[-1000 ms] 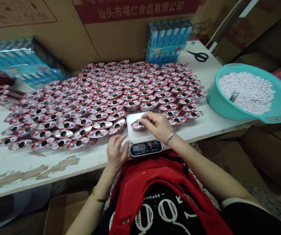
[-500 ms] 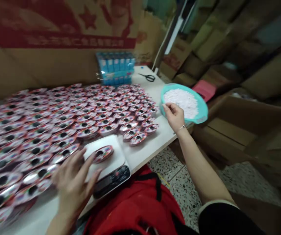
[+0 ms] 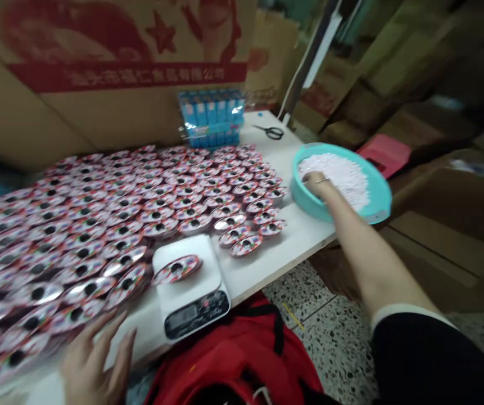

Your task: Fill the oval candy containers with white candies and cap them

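Note:
My left hand [image 3: 96, 363] holds nothing, its fingers apart, at the table's front edge to the left of a white digital scale [image 3: 214, 284]. One small oval package [image 3: 177, 269] with a printed rim and a dark round centre rests on the scale's plate. My right hand [image 3: 315, 183] is down inside a turquoise basin [image 3: 311, 207], among a heap of small white pieces [image 3: 345, 171]. The fingers of that hand are mostly hidden, so their grip does not show. Rows of the same oval packages [image 3: 156, 215] cover the table to the left of and behind the scale.
Blue packs in clear wrap [image 3: 212, 118] stand at the back of the table. Black-handled scissors [image 3: 274, 133] lie beside them. A large printed carton [image 3: 132, 112] rises behind. Right of the basin are a pink tray [image 3: 387, 154] and open cardboard boxes [image 3: 448, 208].
My left hand has drawn back from the package on the scale toward the table's front edge. My right hand has gone from the basin's rim down into the white pieces. The view has shifted slightly.

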`<state>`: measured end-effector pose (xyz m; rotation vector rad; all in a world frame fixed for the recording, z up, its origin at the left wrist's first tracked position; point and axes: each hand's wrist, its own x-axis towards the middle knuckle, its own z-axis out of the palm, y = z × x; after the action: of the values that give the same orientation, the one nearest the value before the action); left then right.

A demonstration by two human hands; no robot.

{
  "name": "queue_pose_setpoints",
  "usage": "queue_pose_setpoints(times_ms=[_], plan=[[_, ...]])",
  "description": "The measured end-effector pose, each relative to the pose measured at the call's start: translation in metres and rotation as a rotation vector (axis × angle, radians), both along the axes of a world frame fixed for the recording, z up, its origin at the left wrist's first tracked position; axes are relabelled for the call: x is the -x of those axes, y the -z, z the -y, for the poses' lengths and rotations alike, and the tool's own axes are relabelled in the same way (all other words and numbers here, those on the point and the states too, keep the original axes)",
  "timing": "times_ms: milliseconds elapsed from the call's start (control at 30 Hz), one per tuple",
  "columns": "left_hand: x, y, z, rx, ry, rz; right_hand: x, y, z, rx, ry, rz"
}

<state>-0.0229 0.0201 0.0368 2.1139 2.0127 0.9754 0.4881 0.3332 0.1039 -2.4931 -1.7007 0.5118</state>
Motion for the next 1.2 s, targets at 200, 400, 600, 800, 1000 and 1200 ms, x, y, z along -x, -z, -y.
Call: queue_pose_setpoints(times_ms=[200,400,600,800,1000,1200], plan=[[-0.01,0.016,0.008,0.096,-0.022,-0.111,-0.029,-0.005,0.012,-0.252,0.082,-0.088],[-0.015,0.037,0.017,0.13,-0.102,-0.072,0.078,-0.037,0.08,-0.394,-0.237,-0.906],[-0.012,0.038,0.019,0.102,-0.116,-0.025,0.236,-0.047,0.142,-0.041,-0.845,-0.844],[-0.012,0.041,0.02,0.078,-0.123,-0.013,0.288,-0.03,0.146,0.0,-1.116,-0.458],[-0.013,0.039,0.02,0.059,-0.113,0.012,0.297,-0.023,0.146,-0.018,-1.147,-0.364],[-0.015,0.037,0.02,0.069,-0.135,0.051,0.279,-0.04,0.141,-0.011,-0.855,-0.893]])
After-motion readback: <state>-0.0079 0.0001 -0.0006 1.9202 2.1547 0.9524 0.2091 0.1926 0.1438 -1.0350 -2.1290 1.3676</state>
